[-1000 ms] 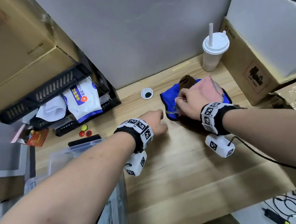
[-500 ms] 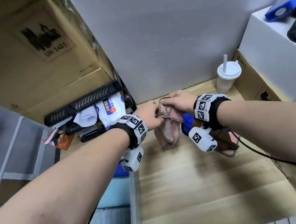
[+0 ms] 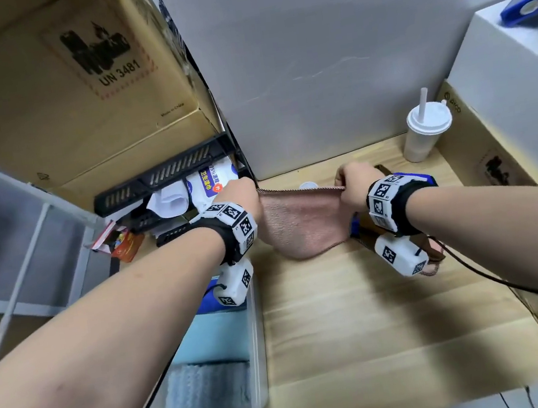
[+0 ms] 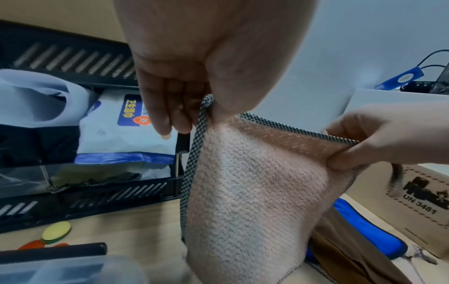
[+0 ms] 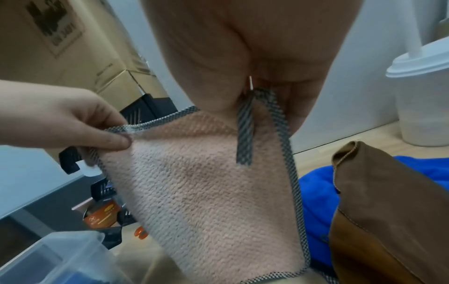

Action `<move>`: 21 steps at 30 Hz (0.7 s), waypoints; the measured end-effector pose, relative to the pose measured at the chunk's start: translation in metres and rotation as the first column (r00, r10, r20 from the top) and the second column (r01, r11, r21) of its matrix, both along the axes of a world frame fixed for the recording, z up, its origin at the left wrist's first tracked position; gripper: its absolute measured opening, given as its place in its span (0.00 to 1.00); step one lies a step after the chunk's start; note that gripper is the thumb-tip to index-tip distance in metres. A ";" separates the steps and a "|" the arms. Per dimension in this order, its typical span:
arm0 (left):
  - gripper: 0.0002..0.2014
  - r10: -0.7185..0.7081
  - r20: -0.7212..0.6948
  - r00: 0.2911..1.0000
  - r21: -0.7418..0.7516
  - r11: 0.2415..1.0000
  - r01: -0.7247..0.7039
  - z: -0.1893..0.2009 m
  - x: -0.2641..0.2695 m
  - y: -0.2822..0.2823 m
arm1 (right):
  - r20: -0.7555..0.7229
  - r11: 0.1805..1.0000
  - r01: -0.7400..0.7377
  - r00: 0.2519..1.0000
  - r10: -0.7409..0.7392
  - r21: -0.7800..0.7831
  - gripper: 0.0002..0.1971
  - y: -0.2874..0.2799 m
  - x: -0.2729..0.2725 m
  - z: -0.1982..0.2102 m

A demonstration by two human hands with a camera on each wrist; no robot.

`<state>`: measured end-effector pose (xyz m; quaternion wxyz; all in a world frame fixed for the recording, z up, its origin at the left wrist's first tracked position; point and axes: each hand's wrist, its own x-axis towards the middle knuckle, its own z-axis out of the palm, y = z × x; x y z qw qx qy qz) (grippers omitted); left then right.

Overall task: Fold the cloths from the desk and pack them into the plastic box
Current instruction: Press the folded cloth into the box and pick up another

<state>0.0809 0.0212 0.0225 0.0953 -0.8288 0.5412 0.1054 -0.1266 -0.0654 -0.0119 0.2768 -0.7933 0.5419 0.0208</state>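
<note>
Blue cloth [image 3: 428, 179] — mostly behind right wrist; box contents blurred.

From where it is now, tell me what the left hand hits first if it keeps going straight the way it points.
Likely the black tray holding the wipes pack: the left hand, pinching the pink cloth, points at them, though depth is unclear.

Clutter we see around the wooden desk [image 3: 379, 326]

We see a white lidded cup [image 3: 424, 133] with a straw at the back right, cardboard boxes [image 3: 49, 78] stacked at the left, a black rack [image 3: 168, 176] holding a wipes packet [image 3: 209, 186], and coloured discs [image 4: 56, 229] beside it.
</note>
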 end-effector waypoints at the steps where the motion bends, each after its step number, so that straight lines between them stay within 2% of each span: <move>1: 0.07 0.012 0.004 1.000 0.006 1.000 -0.012 0.002 0.004 0.001 | -0.005 0.999 0.031 1.000 -0.031 -0.007 0.11 -0.001 -0.002 0.001; 3: 0.06 0.034 -0.008 0.999 0.019 0.999 -0.034 0.003 0.013 0.001 | -0.007 0.998 0.069 0.998 -0.069 -0.010 0.11 -0.003 -0.004 0.005; 6: 0.10 0.077 -0.032 0.997 -0.008 0.997 -0.078 0.005 0.022 0.002 | 0.047 0.992 0.088 0.995 -0.092 0.089 0.06 -0.004 0.002 0.010; 10: 0.11 0.114 -0.080 0.990 -0.026 0.993 -0.117 0.014 0.021 -0.001 | 0.163 0.971 0.163 0.968 -0.192 0.176 0.10 -0.004 0.008 0.017; 13: 0.13 0.139 -0.220 0.966 -0.012 0.989 -0.145 0.017 0.014 -0.002 | 0.180 0.956 0.150 0.963 -0.199 0.252 0.08 0.000 0.015 0.026; 16: 0.14 0.089 -0.410 0.908 0.034 0.996 -0.082 0.016 -0.001 -0.001 | 0.239 0.924 0.100 0.951 -0.198 0.370 0.04 0.006 0.026 0.034; 18: 0.14 0.102 -0.445 0.890 0.024 0.994 -0.102 0.014 -0.007 -0.002 | 0.247 0.939 0.089 0.953 -0.178 0.331 0.09 0.007 0.031 0.036; 21: 0.08 0.145 -0.340 0.929 0.003 0.988 -0.153 0.015 -0.004 -0.007 | 0.161 0.971 0.093 0.978 -0.131 0.220 0.14 0.005 0.032 0.036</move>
